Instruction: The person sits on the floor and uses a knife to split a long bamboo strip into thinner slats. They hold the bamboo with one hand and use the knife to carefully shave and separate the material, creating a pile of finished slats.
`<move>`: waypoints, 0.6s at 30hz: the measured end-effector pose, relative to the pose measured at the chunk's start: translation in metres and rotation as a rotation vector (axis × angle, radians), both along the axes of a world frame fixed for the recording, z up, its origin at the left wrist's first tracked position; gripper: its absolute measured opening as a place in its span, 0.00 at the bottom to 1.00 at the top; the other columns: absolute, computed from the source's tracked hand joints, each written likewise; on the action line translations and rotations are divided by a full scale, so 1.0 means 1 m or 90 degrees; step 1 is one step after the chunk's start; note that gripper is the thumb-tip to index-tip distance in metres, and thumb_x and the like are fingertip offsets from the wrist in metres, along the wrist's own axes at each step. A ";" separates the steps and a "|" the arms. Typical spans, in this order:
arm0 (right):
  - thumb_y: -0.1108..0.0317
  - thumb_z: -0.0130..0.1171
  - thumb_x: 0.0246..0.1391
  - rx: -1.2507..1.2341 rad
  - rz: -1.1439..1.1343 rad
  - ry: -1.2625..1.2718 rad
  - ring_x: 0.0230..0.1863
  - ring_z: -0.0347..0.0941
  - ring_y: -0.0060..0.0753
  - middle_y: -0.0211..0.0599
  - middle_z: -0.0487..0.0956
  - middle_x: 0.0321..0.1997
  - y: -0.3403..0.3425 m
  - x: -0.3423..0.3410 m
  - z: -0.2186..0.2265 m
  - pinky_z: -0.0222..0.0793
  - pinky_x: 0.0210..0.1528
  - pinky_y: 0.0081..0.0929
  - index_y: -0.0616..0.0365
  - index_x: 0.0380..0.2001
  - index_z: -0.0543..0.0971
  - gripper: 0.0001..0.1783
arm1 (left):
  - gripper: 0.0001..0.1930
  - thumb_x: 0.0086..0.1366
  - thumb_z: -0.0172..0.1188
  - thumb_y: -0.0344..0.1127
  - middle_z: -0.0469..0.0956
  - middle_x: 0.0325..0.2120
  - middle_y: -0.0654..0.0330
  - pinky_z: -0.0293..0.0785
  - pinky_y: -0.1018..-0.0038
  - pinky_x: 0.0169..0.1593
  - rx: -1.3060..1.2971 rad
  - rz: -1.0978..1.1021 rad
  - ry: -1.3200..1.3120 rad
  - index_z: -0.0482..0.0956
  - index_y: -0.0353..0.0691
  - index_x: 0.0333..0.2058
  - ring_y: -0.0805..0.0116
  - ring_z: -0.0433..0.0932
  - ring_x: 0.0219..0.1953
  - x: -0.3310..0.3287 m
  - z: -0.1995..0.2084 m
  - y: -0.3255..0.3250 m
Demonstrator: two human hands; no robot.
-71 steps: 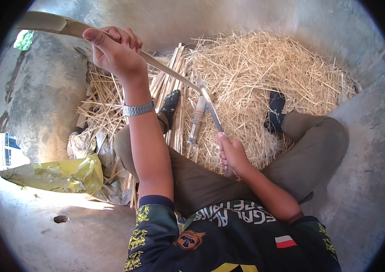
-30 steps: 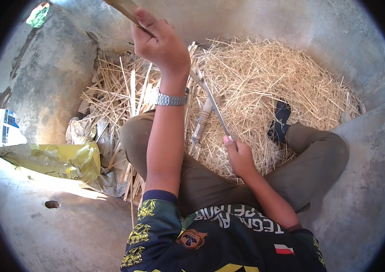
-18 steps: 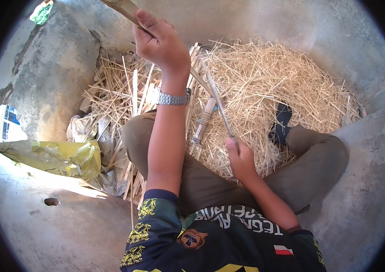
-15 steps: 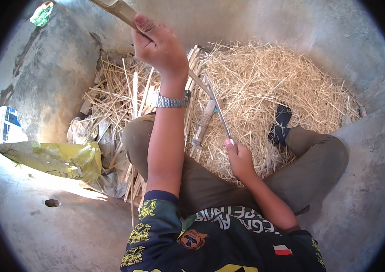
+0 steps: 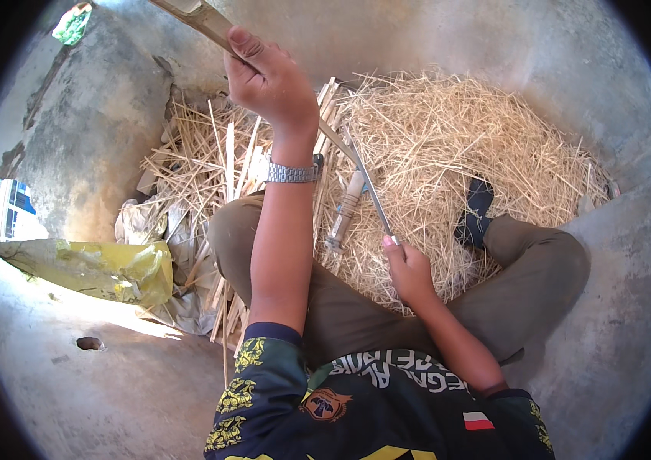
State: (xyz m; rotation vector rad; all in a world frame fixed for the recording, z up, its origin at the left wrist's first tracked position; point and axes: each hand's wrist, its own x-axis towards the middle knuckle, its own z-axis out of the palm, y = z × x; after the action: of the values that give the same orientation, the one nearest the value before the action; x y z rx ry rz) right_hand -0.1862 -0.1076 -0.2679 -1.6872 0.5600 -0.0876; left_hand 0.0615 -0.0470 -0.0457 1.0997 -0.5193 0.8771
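My left hand (image 5: 272,80), a metal-band watch on its wrist, is raised and closed around a long split bamboo strip (image 5: 199,19). The strip runs from the upper left, passes behind my wrist and comes out to its right, where its lower end meets the knife. My right hand (image 5: 408,272) grips the handle of a knife (image 5: 375,201) with a long narrow blade pointing up and away from me. Blade and strip cross above the shavings; how deep the edge sits cannot be seen. Below them lies a cord-wrapped cylindrical tool (image 5: 346,211).
A large heap of thin bamboo shavings (image 5: 479,138) spreads ahead and right, against a concrete wall (image 5: 387,34). Loose bamboo strips (image 5: 195,153) are piled on the left. A yellow plastic sheet (image 5: 103,268) lies near a hole (image 5: 89,343) in the floor. My crossed legs frame the work.
Almost nothing differs. The knife and my right hand have shifted very slightly; both hands keep their holds.
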 end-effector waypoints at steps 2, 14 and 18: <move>0.46 0.53 0.69 -0.050 -0.009 -0.027 0.21 0.61 0.25 0.32 0.68 0.17 -0.001 -0.004 0.018 0.62 0.28 0.33 0.62 0.26 0.74 0.28 | 0.27 0.76 0.45 0.59 0.61 0.16 0.67 0.65 0.80 0.21 -0.009 -0.001 0.003 0.61 0.44 0.25 0.79 0.65 0.17 0.001 -0.002 0.002; 0.48 0.54 0.69 0.111 -0.054 0.046 0.22 0.60 0.21 0.27 0.66 0.17 -0.010 0.001 -0.010 0.61 0.27 0.30 0.61 0.24 0.73 0.27 | 0.27 0.76 0.45 0.59 0.61 0.15 0.67 0.66 0.79 0.21 -0.003 -0.040 -0.022 0.60 0.44 0.24 0.78 0.65 0.17 0.003 -0.001 0.000; 0.46 0.53 0.69 0.264 -0.097 -0.015 0.21 0.59 0.19 0.24 0.65 0.17 0.004 -0.001 0.020 0.59 0.25 0.28 0.59 0.23 0.72 0.28 | 0.28 0.76 0.44 0.61 0.64 0.16 0.64 0.67 0.77 0.20 -0.007 -0.132 -0.019 0.61 0.43 0.25 0.76 0.66 0.16 0.005 -0.003 0.004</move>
State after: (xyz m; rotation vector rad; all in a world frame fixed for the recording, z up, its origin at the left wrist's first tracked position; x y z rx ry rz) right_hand -0.1876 -0.1036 -0.2479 -1.2386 0.6401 -0.0945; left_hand 0.0662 -0.0435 -0.0485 1.0037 -0.6398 0.7151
